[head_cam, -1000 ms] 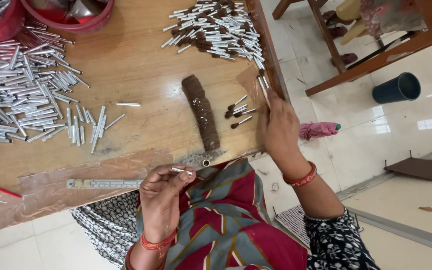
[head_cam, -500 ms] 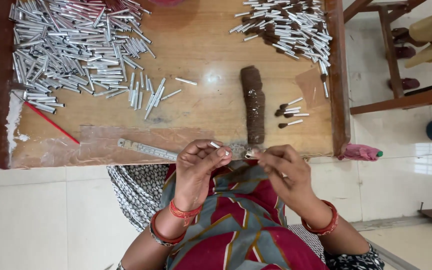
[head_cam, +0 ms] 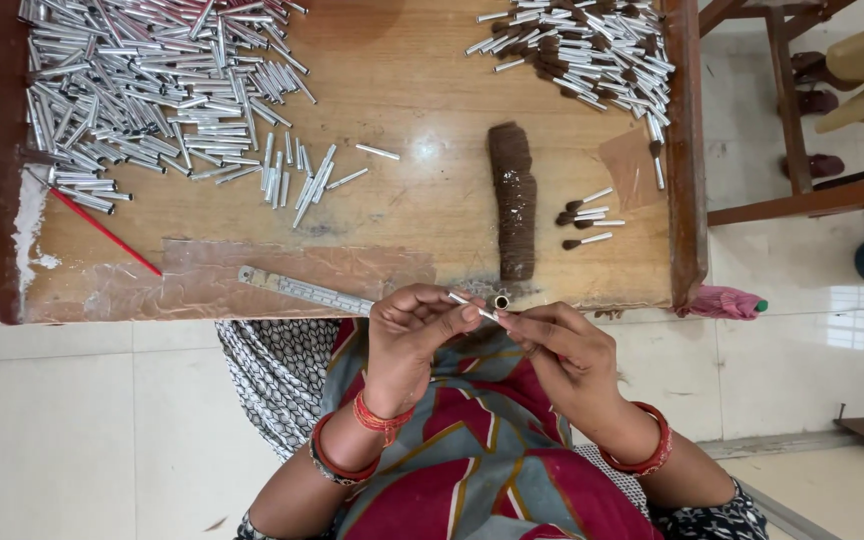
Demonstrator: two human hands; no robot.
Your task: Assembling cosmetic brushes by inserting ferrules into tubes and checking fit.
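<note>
At the tabletop's (head_cam: 432, 150) near edge, both hands meet over a thin silver tube (head_cam: 474, 306) — left hand (head_cam: 414, 335) and right hand (head_cam: 562, 345) fingers clamped on it. An assembly step, seemingly; steady alignment matters, with the brown roll (head_cam: 512, 200) just beyond.

Worktop (head_cam: 422, 120): tube heap (head_cam: 152, 90) far left; second heap (head_cam: 582, 45) far right; fibre roll (head_cam: 514, 200) centre-right, few loose brushes (head_cam: 582, 222) just right of it; ruler (head_cam: 304, 290) on near edge; left hand (head_cam: 414, 340) and right hand (head_cam: 564, 350) meeting at near edge.
</note>
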